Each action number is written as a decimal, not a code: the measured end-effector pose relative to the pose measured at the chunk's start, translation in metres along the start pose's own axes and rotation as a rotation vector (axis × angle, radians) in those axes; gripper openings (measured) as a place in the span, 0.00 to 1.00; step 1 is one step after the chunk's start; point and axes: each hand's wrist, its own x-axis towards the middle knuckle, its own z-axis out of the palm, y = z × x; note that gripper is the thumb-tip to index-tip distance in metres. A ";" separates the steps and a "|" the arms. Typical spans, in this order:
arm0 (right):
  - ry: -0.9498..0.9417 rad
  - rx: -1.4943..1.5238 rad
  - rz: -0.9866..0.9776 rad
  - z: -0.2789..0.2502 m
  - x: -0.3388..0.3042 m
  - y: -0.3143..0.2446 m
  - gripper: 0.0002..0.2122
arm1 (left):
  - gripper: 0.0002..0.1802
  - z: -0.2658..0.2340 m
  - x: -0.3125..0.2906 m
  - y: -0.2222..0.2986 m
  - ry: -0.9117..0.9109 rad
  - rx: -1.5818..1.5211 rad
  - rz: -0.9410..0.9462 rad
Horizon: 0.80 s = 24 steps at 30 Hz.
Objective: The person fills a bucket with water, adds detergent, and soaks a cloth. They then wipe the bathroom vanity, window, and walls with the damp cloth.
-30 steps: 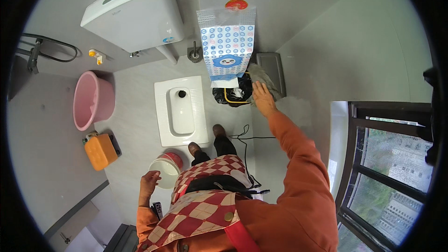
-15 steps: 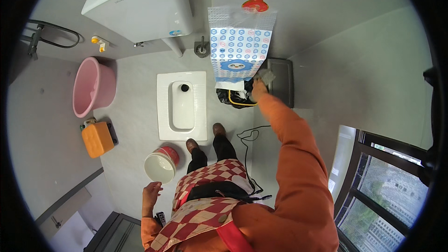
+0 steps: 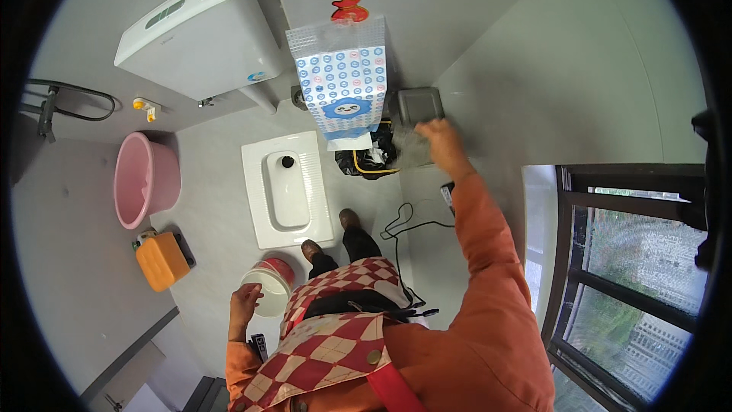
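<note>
My right hand [image 3: 442, 145] reaches forward with its fingers closed on a grey cloth [image 3: 413, 150], which is smeared by motion. The cloth hangs beside a waste bin [image 3: 361, 162] lined with a black bag, with a yellow rim and crumpled white paper inside. Just beyond this hand stands a dark grey box [image 3: 420, 106]. My left hand [image 3: 244, 307] is held low at my side, its fingers loosely curled with nothing visible in them. Under it, partly hidden, is a red and white bucket [image 3: 276, 290].
A white squat toilet [image 3: 252, 191] lies in the floor before my feet, below a wall cistern [image 3: 202, 42]. A patterned blue-and-white paper sheet [image 3: 345, 76] hangs above the bin. Leftward are a pink tub [image 3: 164, 175] and an orange jug [image 3: 162, 261]. A black cable [image 3: 396, 233] loops at right.
My right hand has drawn back from over the bin, to its right, bringing the grey cloth along. My left hand stays at my side. The whole view has turned somewhat to the right.
</note>
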 end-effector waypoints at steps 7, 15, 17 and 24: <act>-0.025 0.012 0.354 0.048 0.039 0.033 0.25 | 0.17 -0.003 0.002 0.011 -0.021 0.054 0.032; 0.128 -0.082 0.390 0.092 -0.039 0.005 0.28 | 0.16 0.004 0.007 0.015 -0.006 0.069 -0.041; 0.042 -0.061 0.435 0.089 -0.038 0.006 0.28 | 0.17 0.008 0.007 0.018 -0.016 0.056 -0.039; 0.165 0.015 0.432 0.086 0.065 0.033 0.30 | 0.17 0.010 0.003 0.021 -0.012 0.042 -0.050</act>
